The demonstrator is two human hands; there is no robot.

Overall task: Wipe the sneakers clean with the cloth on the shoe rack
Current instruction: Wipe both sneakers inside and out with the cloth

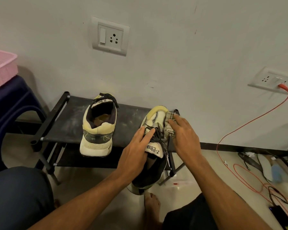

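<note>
At right end of black fabric shoe rack, gripped tilted cream-and-yellow lace-up sneaker at tongue with left hand; pressed crumpled beige cloth on its side with flat-fingered right hand. Judged wiping under way. Noted matching sneaker upright on rack, well apart; wiped or not, could not tell.

You face a pale wall with a white socket plate, a pink basket on a dark blue stool at left, a red cable crossing the floor.

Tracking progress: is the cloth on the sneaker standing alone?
No, the right hand presses the cloth against the sneaker the left hand holds.
</note>
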